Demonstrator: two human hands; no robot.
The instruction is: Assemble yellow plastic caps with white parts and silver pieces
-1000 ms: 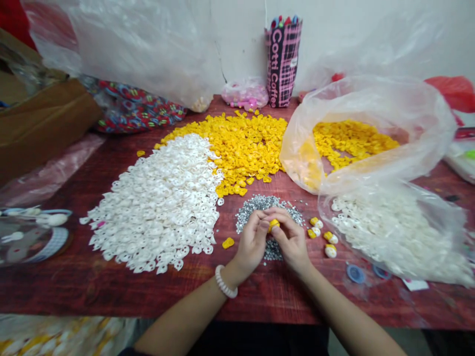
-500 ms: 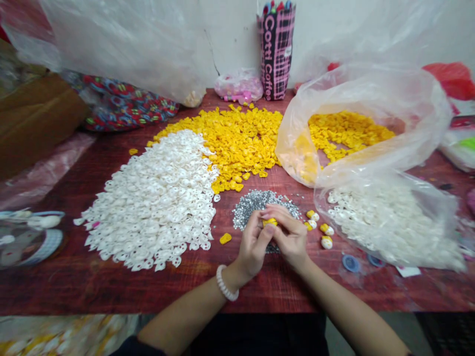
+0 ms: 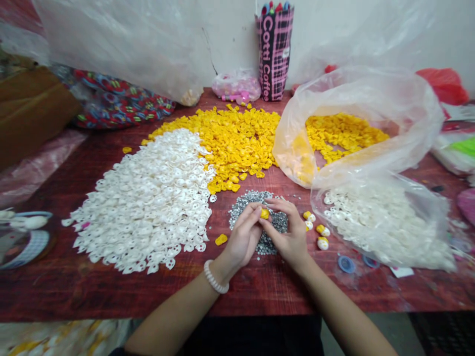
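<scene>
My left hand (image 3: 243,236) is closed on a small yellow piece (image 3: 264,213), held up over a pile of small silvery bits (image 3: 265,244). The thumb and fingertips of my right hand (image 3: 291,235) meet the same piece from the right. A loose yellow piece (image 3: 221,240) lies left of my left hand. Several yellow-and-white assembled pieces (image 3: 322,243) sit right of my right hand. Beyond the hands is a heap of yellow pieces (image 3: 245,141), and to the left spreads a heap of white pieces (image 3: 148,198).
An open clear bag (image 3: 404,148) with yellow pieces stands at the right, behind a bag of white pieces (image 3: 386,222). Blue round caps (image 3: 346,264) lie near the front right. A tape roll (image 3: 31,249) is at the left; a plaid bag (image 3: 275,54) stands at the back.
My right hand has opened up somewhat from around the yellow piece, which now shows more between the fingertips. The whole view has shifted slightly.
</scene>
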